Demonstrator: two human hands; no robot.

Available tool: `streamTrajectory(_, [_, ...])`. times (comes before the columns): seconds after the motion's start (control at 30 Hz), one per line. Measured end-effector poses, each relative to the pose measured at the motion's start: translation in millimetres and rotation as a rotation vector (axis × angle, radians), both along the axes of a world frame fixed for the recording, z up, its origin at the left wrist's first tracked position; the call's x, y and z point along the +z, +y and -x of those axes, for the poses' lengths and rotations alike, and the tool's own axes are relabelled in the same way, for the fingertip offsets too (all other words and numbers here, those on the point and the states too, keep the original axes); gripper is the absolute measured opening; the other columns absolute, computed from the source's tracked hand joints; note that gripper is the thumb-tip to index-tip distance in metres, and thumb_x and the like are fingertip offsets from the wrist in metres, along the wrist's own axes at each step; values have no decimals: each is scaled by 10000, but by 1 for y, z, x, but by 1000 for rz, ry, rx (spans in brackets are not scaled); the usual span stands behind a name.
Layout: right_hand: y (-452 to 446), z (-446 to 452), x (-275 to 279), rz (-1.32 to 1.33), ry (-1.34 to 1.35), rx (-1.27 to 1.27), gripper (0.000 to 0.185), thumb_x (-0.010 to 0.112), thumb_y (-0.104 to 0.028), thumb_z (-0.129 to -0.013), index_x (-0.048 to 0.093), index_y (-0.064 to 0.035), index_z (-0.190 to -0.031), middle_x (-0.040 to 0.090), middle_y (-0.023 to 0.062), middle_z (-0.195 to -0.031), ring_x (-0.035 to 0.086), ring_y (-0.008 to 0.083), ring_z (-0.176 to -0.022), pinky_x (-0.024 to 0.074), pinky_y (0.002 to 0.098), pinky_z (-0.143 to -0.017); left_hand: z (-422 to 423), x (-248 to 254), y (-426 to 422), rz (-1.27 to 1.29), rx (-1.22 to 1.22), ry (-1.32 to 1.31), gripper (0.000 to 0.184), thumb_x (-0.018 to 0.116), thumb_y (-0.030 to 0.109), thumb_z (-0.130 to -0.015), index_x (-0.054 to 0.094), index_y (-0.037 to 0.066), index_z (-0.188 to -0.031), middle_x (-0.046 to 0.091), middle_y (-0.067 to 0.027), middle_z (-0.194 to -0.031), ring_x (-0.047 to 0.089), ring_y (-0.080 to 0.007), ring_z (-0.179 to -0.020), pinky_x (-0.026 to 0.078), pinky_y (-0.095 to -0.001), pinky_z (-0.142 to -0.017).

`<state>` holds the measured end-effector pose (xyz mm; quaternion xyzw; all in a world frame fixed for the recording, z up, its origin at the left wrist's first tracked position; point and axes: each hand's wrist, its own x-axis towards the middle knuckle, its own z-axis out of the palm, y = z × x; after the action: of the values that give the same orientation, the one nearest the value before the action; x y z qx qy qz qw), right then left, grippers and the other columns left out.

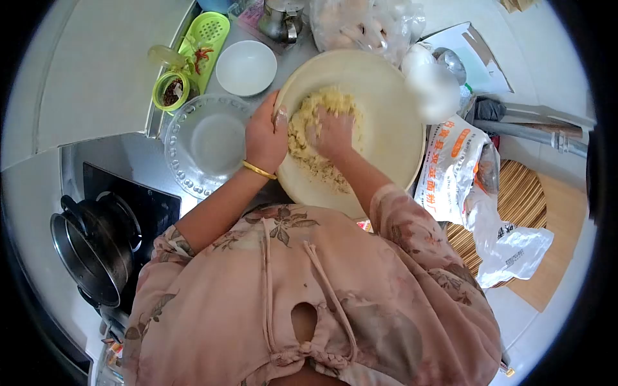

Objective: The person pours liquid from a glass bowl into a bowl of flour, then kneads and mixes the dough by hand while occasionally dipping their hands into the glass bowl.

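Observation:
A large cream bowl [386, 148] is tilted in front of me, with crumbly yellow dough [301, 132] on its left side. My left hand [266, 135] grips the bowl's left rim, and a gold bangle circles that wrist. Inside the bowl, my right hand [331, 134] presses into the dough; its fingertips are partly hidden in it. Dough bits cling to the fingers of both hands. Loose crumbs lie below the dough.
Left of the bowl are a clear glass dish [209, 145], a white bowl [246, 68] and a green tray [207, 38]. A pot [93, 251] stands by the stove at far left. A flour bag [454, 170] and woven mat [524, 193] are at right.

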<state>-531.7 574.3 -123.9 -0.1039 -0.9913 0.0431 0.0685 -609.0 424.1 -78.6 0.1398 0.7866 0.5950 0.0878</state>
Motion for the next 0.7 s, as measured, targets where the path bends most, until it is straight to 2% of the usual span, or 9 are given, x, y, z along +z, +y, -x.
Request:
streamTrajectory(0.1, [14, 41, 14, 159, -305, -164, 420, 493, -379, -802, 536, -84, -1098, 635, 166, -818, 578, 349, -804, 391, 491, -749, 2, 4, -1, 68, -6, 42, 359, 476, 130, -856, 498, -27, -1178, 591, -250, -1019, 578, -395, -920, 448, -415, -811])
streamTrajectory(0.13, [12, 44, 18, 131, -380, -191, 496, 485, -421, -811, 516, -69, -1159, 632, 205, -881, 587, 364, -841, 390, 510, -763, 1, 4, -1, 64, -4, 53, 359, 477, 133, -856, 499, -25, -1178, 590, -252, -1019, 576, -396, -922, 449, -415, -812])
streamTrajectory(0.23, [16, 27, 5, 147, -160, -111, 489, 483, -431, -842, 544, -45, -1135, 643, 180, -873, 603, 313, -825, 414, 462, -795, 1, 3, -1, 67, 5, 62, 359, 479, 142, -859, 502, -21, -1178, 589, -256, -1019, 574, -399, -924, 450, -415, -814])
streamTrajectory(0.33, [38, 3, 47, 777, 182, -73, 469, 478, -426, -872, 588, -20, -1080, 644, 126, -885, 594, 237, -823, 440, 385, -798, 1, -1, 0, 85, 9, 48, 355, 481, 146, -860, 508, -18, -1173, 590, -256, -1016, 578, -399, -918, 453, -416, -808])
streamTrajectory(0.43, [84, 5, 28, 1058, 114, -534, 376, 478, -350, -887, 624, -29, -1016, 628, 77, -895, 571, 182, -783, 456, 322, -746, -1, -3, 1, 65, 21, 69, 351, 481, 147, -861, 512, -15, -1171, 593, -254, -1011, 583, -395, -909, 458, -415, -799])
streamTrajectory(0.53, [91, 22, -8, 1484, 140, -515, 363, 500, -338, -866, 621, -37, -1028, 630, 84, -901, 577, 189, -760, 466, 329, -707, -1, -2, 1, 55, 21, 27, 351, 486, 145, -859, 513, -12, -1171, 596, -252, -1007, 588, -390, -904, 461, -411, -793])
streamTrajectory(0.63, [74, 36, 5, 1511, -324, -469, 377, 534, -354, -833, 623, -47, -1033, 627, 91, -868, 572, 192, -735, 468, 331, -694, 0, -6, 2, 45, 25, 9, 349, 492, 136, -857, 513, -13, -1171, 597, -253, -1003, 591, -383, -905, 462, -405, -790])
streamTrajectory(0.7, [52, 25, 31, 1361, -378, -406, 406, 552, -390, -813, 627, -46, -1015, 631, 115, -860, 587, 223, -749, 473, 345, -694, 0, -5, 2, 25, 24, 4, 348, 496, 129, -855, 512, -16, -1171, 598, -253, -1002, 594, -378, -906, 462, -403, -791])
